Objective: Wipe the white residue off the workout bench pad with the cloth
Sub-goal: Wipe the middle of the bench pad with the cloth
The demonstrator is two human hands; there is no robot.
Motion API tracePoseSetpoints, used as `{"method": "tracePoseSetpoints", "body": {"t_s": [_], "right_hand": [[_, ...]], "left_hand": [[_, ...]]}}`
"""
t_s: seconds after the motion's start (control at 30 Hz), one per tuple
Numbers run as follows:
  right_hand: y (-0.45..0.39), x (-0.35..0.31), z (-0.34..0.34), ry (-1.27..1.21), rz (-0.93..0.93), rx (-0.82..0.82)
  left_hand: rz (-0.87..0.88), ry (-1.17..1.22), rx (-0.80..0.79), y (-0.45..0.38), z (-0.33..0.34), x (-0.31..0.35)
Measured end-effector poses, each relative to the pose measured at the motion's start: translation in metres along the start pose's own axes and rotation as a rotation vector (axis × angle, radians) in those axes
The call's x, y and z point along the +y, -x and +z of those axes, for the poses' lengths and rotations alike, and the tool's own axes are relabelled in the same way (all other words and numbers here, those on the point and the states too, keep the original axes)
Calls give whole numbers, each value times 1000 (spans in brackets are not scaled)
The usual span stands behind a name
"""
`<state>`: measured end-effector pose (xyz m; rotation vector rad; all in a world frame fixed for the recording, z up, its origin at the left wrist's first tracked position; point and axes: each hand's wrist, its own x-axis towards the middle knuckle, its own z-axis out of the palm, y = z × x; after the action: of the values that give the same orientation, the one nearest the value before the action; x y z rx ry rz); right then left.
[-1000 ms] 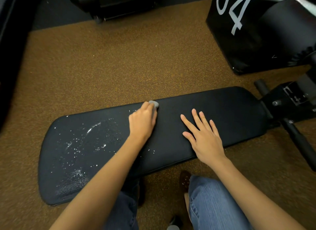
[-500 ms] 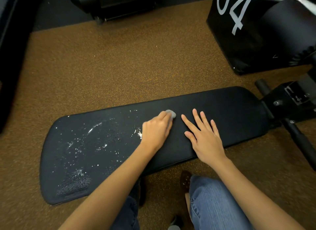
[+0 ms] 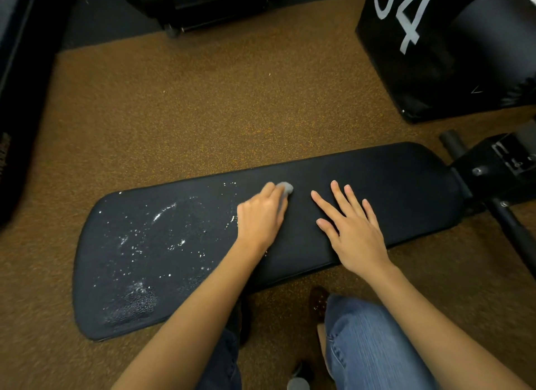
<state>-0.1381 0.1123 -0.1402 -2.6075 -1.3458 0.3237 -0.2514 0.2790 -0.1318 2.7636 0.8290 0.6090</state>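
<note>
The left hand (image 3: 261, 218) is knuckles-up on the bench pad (image 3: 377, 180), fingers curled over a small grey cloth (image 3: 285, 188). Only a rounded wad of the cloth shows, protruding past the fingertips at the far side of the hand; the remainder is hidden beneath the palm. The cloth is in contact with the pad near its middle, toward the far edge.

The right hand (image 3: 353, 230) lies flat on the pad just to the right of the left hand, palm down, fingers straight and spread, holding nothing. The two hands are near one another but apart.

White residue (image 3: 165, 215) covers the left portion of the black pad: a streak and scattered specks across the left half, a denser patch at the near left corner, and a thin line of flecks directly beside the left hand's left edge. The pad surface to the right of the cloth, under and beyond the right hand, appears free of specks.

At the pad's right end, a black metal frame (image 3: 499, 163) with a bolt and tubular bars joins it. The bench stands on brown speckled flooring (image 3: 203, 99). A black box with white numerals (image 3: 412, 41) stands at the far right. Blue jeans (image 3: 371, 346) fill the near edge.
</note>
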Motion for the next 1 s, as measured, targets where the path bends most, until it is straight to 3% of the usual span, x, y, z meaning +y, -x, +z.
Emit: {"method": "tracePoseSetpoints", "body": {"t_s": [0.13, 0.27, 0.43, 0.57, 0.7, 0.8, 1.0], "right_hand": [[0, -1, -2, -15, 3, -34], [0, -1, -6, -13, -2, -35], [1, 0, -1, -25, -4, -15], [1, 1, 1, -13, -1, -12], [1, 0, 1, -25, 10, -8], [0, -1, 0, -36, 20, -10], [0, -2, 0, -36, 18, -22]], "left_hand": [[-103, -74, 98, -32, 6, -19], [-187, -70, 93, -32, 4, -18], [-38, -45, 20, 8, 1, -4], [62, -209, 21, -1, -4, -26], [-122, -251, 47, -23, -6, -53], [-193, -158, 20, -13, -5, -32], [37, -78, -17, 43, -16, -4]]}}
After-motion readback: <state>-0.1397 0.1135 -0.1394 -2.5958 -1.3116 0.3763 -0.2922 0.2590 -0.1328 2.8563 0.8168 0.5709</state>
